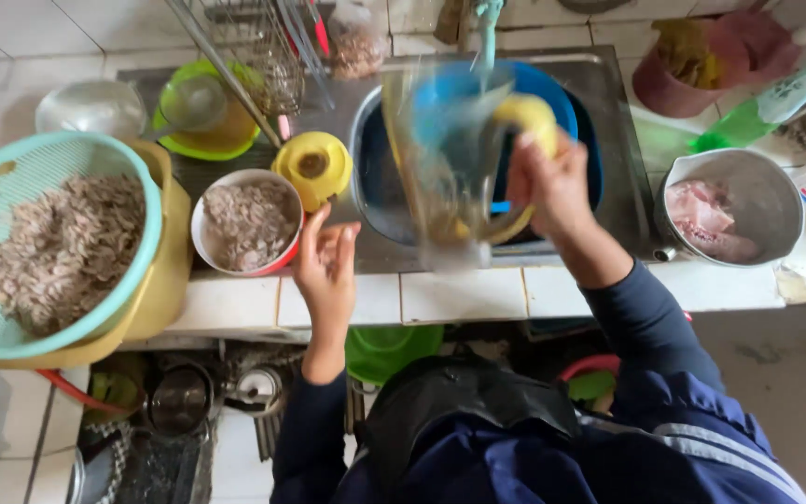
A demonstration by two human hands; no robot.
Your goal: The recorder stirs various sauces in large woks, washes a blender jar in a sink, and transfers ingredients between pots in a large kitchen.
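My right hand (552, 191) grips a clear blender jug (450, 168) by its yellow handle, over a blue basin (571, 112) in the steel sink. The jug is blurred with motion and tilted. My left hand (326, 266) rests open at the counter's front edge, fingers spread, next to a red-rimmed bowl (247, 224) of minced grey-pink meat. A yellow blender lid (313, 166) lies just behind that bowl.
At left a teal colander (53, 238) of minced meat sits in a yellow tub. A steel pot (734, 210) with raw meat stands at right. A wire rack (254, 56), green plate, steel bowl (90, 107), pink cup and green bottle line the back.
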